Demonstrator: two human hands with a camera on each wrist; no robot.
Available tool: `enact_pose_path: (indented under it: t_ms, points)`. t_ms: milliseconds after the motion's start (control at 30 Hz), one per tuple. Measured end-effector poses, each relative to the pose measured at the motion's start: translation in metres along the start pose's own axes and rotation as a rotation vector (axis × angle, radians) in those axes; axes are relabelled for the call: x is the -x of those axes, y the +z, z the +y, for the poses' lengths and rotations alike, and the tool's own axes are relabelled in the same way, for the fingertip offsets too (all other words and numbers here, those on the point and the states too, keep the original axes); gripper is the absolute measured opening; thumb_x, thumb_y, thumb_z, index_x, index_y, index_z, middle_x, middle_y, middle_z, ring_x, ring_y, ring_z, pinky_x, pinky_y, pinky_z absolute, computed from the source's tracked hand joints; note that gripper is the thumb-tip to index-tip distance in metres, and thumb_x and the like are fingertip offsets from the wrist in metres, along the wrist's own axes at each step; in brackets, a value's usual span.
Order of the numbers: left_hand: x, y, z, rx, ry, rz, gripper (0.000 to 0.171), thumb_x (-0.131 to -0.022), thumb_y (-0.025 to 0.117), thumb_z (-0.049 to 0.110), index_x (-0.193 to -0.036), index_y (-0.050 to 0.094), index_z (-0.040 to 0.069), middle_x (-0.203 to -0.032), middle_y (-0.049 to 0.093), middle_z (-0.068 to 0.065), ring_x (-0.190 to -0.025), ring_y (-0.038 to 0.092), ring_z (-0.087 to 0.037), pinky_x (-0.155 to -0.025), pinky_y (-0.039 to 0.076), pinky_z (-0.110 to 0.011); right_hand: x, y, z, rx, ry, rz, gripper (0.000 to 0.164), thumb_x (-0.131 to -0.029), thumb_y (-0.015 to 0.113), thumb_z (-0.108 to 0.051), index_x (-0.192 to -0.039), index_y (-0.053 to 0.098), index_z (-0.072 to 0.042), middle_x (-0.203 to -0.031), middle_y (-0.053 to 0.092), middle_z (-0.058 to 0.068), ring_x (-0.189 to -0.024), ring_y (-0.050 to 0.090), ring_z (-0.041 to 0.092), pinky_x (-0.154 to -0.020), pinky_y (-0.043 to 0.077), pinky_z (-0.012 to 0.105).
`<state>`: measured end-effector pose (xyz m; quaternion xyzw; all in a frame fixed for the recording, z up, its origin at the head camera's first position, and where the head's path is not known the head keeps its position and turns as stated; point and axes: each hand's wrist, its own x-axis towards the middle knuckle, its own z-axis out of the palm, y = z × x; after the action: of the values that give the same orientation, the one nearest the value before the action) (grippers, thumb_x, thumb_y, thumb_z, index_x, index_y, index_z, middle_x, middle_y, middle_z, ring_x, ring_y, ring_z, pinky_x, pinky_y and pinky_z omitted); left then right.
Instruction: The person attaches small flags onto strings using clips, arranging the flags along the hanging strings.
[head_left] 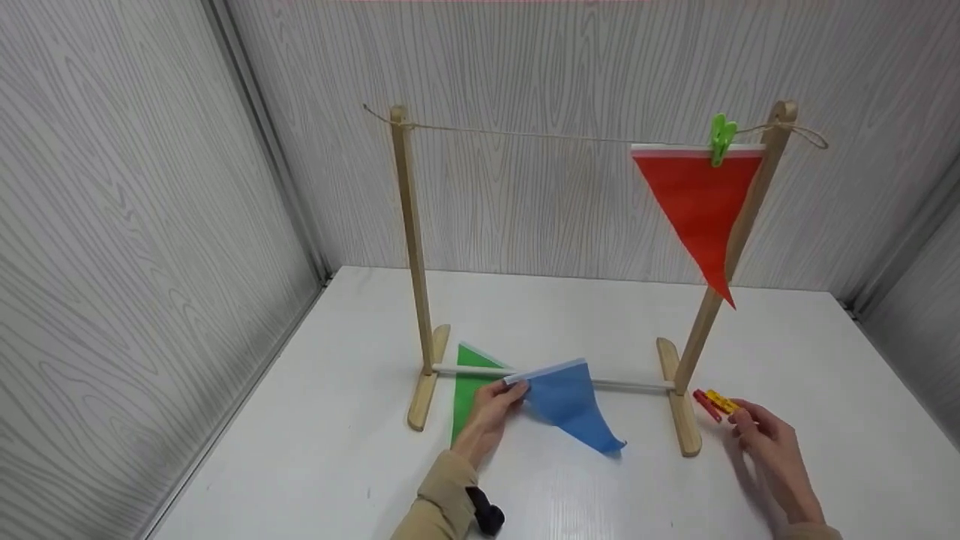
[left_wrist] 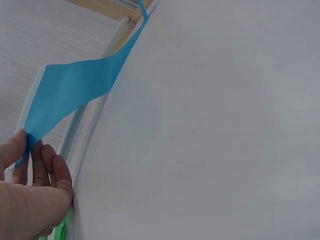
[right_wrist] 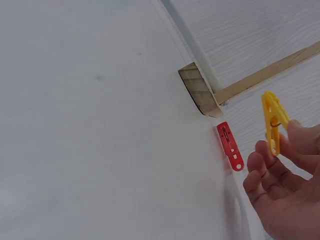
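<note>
My left hand [head_left: 491, 412] pinches a blue triangular pennant [head_left: 566, 401] by one corner of its white-edged top, holding it above the table; its tip hangs toward the right. Partly hidden under that hand lies a green pennant [head_left: 466, 386]. At the right, my right hand [head_left: 765, 442] pinches a yellow clothespin [right_wrist: 274, 120] between thumb and finger. A red clothespin [right_wrist: 230, 146] lies on the table just beyond those fingers. On the string [head_left: 517, 134] hangs a red pennant [head_left: 701, 195], clipped by a green clothespin [head_left: 721, 140].
The string runs between two wooden posts, a left post [head_left: 412, 247] and a right post [head_left: 701, 345], each on a wooden foot. A white crossbar [head_left: 637, 385] joins them low down. Wood-grain panels [head_left: 525, 217] stand behind and beside the white table [head_left: 315, 435].
</note>
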<state>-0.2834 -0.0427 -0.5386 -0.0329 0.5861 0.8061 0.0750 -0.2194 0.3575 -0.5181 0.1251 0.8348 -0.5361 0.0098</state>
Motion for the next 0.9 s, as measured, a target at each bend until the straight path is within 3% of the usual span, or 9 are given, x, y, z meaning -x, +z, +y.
enact_pose_path:
  t_ms: [200, 367, 567, 767, 900]
  points:
    - [0.001, 0.002, 0.003, 0.027, -0.006, 0.005, 0.021, -0.096, 0.068, 0.010, -0.111, 0.071, -0.005, -0.084, 0.068, 0.006, -0.082, 0.060, -0.006, -0.083, 0.051, -0.024, 0.000, 0.006, -0.007, -0.333, -0.087, 0.096, 0.056, -0.104, 0.048, -0.044, -0.140, 0.055, -0.003, -0.097, 0.064, -0.026, -0.090, 0.056, 0.001, -0.080, 0.051, 0.010]
    - [0.001, 0.005, 0.012, 0.042, -0.008, 0.000, 0.019, -0.096, 0.067, 0.009, -0.108, 0.069, -0.005, -0.084, 0.068, 0.005, -0.082, 0.063, -0.006, -0.090, 0.053, -0.028, 0.001, 0.012, -0.016, -0.545, -0.206, 0.102, 0.039, -0.105, 0.050, -0.035, -0.128, 0.068, -0.009, -0.105, 0.067, -0.020, -0.090, 0.058, 0.005, -0.086, 0.049, 0.007]
    - [0.001, 0.010, 0.029, 0.058, 0.024, 0.002, 0.026, -0.097, 0.067, 0.010, -0.114, 0.066, -0.010, -0.090, 0.067, 0.002, -0.085, 0.065, -0.006, -0.096, 0.054, -0.028, 0.006, 0.012, -0.034, -0.856, -0.271, 0.040, 0.022, -0.102, 0.057, -0.022, -0.114, 0.074, -0.016, -0.108, 0.071, -0.009, -0.089, 0.065, 0.008, -0.090, 0.053, 0.010]
    - [0.004, 0.013, 0.045, 0.082, 0.059, 0.027, 0.026, -0.097, 0.066, 0.011, -0.113, 0.066, -0.010, -0.093, 0.066, 0.000, -0.087, 0.065, -0.008, -0.098, 0.054, -0.029, 0.010, 0.007, -0.050, -1.124, -0.204, -0.058, 0.021, -0.099, 0.061, -0.013, -0.114, 0.074, -0.008, -0.109, 0.074, 0.000, -0.097, 0.072, 0.012, -0.092, 0.056, 0.019]
    - [0.007, 0.015, 0.055, 0.098, 0.099, 0.032, 0.020, -0.098, 0.066, 0.012, -0.107, 0.068, -0.005, -0.093, 0.066, 0.001, -0.089, 0.065, -0.008, -0.102, 0.053, -0.033, 0.011, 0.005, -0.058, -1.219, -0.205, -0.117, 0.021, -0.100, 0.059, -0.010, -0.114, 0.074, -0.005, -0.109, 0.073, 0.005, -0.101, 0.074, 0.015, -0.092, 0.057, 0.022]
